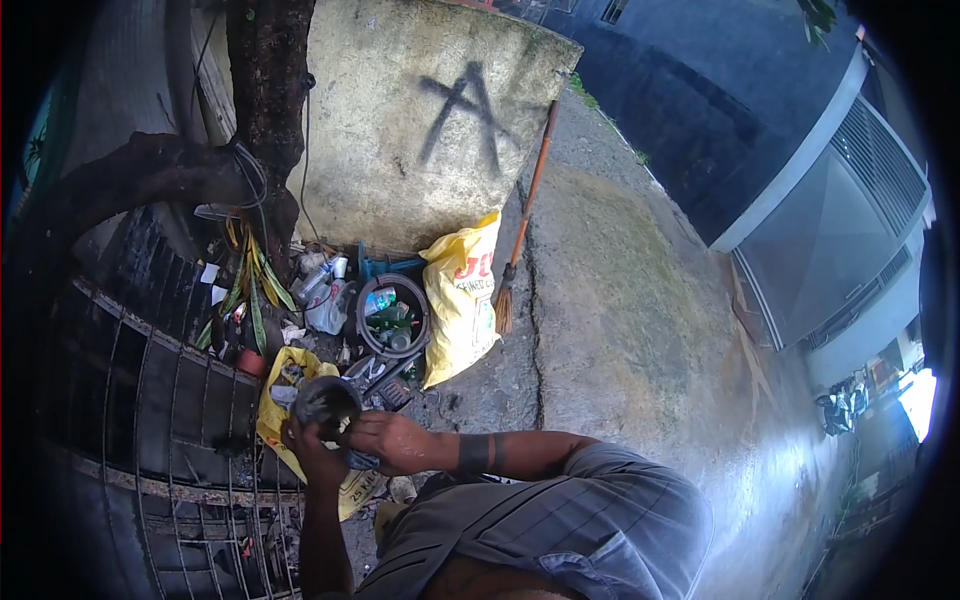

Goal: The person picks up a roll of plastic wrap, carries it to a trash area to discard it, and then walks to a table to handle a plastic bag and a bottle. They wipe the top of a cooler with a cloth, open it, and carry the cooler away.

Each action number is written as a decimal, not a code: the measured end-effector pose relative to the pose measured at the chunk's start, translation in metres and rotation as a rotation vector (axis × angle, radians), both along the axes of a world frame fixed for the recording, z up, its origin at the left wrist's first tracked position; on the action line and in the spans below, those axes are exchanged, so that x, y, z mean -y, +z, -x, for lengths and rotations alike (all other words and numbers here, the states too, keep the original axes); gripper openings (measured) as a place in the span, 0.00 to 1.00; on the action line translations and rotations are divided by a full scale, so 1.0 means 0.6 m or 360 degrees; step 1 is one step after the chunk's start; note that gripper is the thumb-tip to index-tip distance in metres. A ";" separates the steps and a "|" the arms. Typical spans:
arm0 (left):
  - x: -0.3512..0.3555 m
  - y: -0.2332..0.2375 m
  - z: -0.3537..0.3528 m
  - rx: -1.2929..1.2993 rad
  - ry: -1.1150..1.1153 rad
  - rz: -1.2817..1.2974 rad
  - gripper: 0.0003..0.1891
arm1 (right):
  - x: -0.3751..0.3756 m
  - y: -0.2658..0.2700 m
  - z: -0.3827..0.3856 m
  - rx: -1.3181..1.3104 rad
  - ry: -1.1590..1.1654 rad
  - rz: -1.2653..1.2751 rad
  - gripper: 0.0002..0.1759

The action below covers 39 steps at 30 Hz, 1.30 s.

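Observation:
A dark grey round container, like a pot or small bucket, is tipped so that its hollow faces me. My left hand is closed on its near rim. My right hand is at the right side of the rim, fingers bent inward; what they pinch is hidden. A small pale patch shows between the hands. Beneath and to the left of the container lies an open yellow sack with rubbish in it.
A round tub of bottles and a standing yellow sack are ahead. A broom leans on the wall. Metal grating lies left, below a tree trunk. Plastic bottles and litter surround the trunk.

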<state>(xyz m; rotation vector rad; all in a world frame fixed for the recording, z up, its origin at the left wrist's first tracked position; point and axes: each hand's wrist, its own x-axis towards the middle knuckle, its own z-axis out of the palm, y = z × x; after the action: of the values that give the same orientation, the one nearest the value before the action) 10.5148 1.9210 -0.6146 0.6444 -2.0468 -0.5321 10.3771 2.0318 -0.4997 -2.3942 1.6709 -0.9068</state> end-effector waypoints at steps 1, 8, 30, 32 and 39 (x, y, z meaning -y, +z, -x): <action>0.009 0.030 -0.005 0.0049 0.0004 -0.0033 0.32 | -0.004 0.000 0.002 0.0099 0.0025 0.0053 0.33; 0.125 0.068 -0.042 0.0156 0.0551 -0.0159 0.35 | -0.039 -0.037 0.033 0.0123 -0.0130 -0.0414 0.34; 0.226 0.116 -0.067 -0.0084 0.0827 -0.0094 0.30 | 0.034 -0.004 0.093 0.0040 -0.0833 -0.0168 0.34; 0.241 0.115 -0.061 -0.0151 0.0862 -0.0068 0.30 | 0.039 -0.005 0.098 0.0023 -0.0841 -0.0162 0.34; 0.303 0.092 -0.021 -0.0228 0.0959 0.0037 0.31 | 0.027 -0.029 0.113 0.0003 -0.0852 -0.0319 0.33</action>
<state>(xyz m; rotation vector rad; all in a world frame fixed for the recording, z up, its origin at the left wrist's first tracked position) 10.5276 1.7391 -0.5591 1.1186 -1.6119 -0.1907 10.3095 2.0159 -0.5173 -1.8446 2.3278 -0.7419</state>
